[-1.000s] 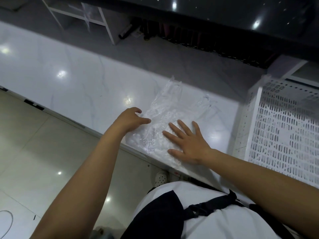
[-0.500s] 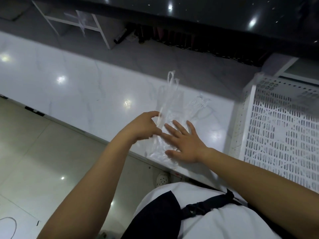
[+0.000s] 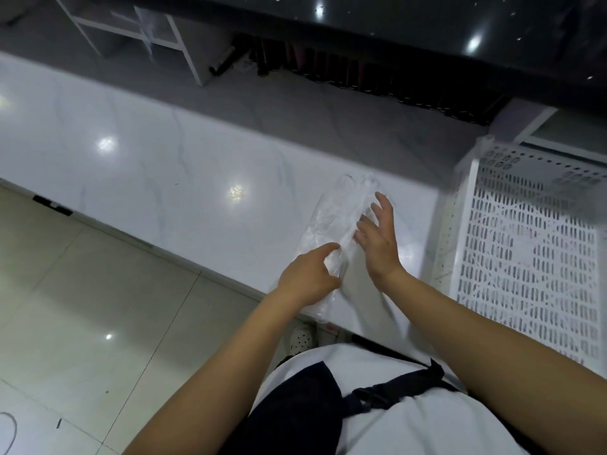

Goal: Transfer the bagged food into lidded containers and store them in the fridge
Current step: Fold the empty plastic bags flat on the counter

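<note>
Bag's folded narrower now; my left hand (image 3: 308, 277) is pinching the empty plastic bag (image 3: 331, 224) on the counter (image 3: 184, 178). My right hand (image 3: 377, 244) is lifting off, fingers spread. Emptying looks done.

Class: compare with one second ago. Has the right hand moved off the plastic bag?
Yes. The right hand has lifted off the plastic bag, shifting towards the white perforated crate.

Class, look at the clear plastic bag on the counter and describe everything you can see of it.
The plastic bag is thin, transparent and crinkled, and looks empty. It is folded into a long narrow strip lying flat on the white marble-look counter, its near end reaching the counter's front edge and its handle loops pointing away. The left hand holds its near part, forefinger stretched across it. The right hand, fingers spread, touches its right edge. A white perforated rack stands apart, to the right.
</note>
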